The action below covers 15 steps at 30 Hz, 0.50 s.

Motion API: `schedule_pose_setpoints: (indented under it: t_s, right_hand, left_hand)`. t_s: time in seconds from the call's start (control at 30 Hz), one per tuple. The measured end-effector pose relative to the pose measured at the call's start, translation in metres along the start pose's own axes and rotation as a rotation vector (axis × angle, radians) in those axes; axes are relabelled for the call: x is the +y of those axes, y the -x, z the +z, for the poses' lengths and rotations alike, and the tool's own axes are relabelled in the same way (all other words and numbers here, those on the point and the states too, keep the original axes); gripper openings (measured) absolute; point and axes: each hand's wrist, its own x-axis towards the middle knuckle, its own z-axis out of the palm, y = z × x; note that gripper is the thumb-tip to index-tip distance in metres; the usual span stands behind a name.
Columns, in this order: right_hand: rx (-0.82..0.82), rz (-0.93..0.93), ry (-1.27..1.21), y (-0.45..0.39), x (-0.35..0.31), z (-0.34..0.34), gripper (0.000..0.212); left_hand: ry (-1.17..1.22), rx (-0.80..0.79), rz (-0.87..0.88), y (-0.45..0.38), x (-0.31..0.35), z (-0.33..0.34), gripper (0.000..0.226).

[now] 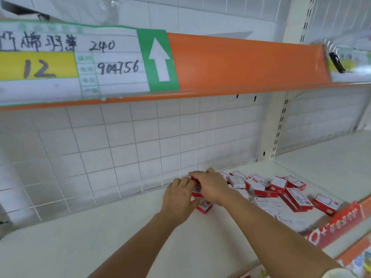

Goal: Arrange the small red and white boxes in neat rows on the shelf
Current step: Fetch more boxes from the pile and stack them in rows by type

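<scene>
While loose boxes [277, 185] lie scattered at three o'clock, left hand [178, 199] and right hand [210, 185] curl fingers around a small stack [203, 206], apparently squaring it on the shelf [120, 233].

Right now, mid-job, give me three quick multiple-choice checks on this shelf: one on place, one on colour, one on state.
1. The loose boxes lie where?
A. right of the hands
B. on the upper shelf
C. left of the hands

2. The upper shelf's front strip is
A. blue
B. orange
C. black

3. The hands are
A. idle, apart
B. both on boxes by the wire grid
C. out of view

Key: 1 A, the scattered pile sits rightward; 2 B, orange beside the green arrow label; 3 B, left hand and right hand cover a small cluster.
</scene>
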Motion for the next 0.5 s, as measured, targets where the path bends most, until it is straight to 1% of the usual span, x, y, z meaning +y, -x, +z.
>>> schedule_pose_setpoints:
  t_s: [0.13,0.23,0.3,0.4,0.43,0.5]
  right_hand:
    - [-0.01,-0.09,-0.04,-0.006,0.007,-0.003,0.04]
    - [0.003,-0.132,-0.024,-0.008,0.009,-0.004,0.031]
    - [0.015,-0.153,0.025,-0.007,0.011,-0.006,0.036]
    - [0.027,-0.172,0.126,-0.005,0.015,-0.009,0.052]
    - [0.032,-0.169,0.12,-0.004,0.016,-0.009,0.053]
    - [0.053,-0.147,0.04,-0.001,0.016,-0.01,0.04]
  left_hand:
    - [-0.104,-0.005,0.023,-0.005,0.003,0.0,0.042]
    - [-0.149,-0.006,0.0,-0.007,0.003,0.0,0.041]
    - [-0.163,-0.019,-0.012,-0.008,0.005,0.0,0.041]
    - [-0.186,-0.026,-0.043,-0.01,0.006,-0.001,0.044]
    - [-0.192,-0.028,-0.058,-0.01,0.006,-0.001,0.046]
    - [-0.18,-0.044,-0.09,-0.008,0.007,-0.002,0.05]
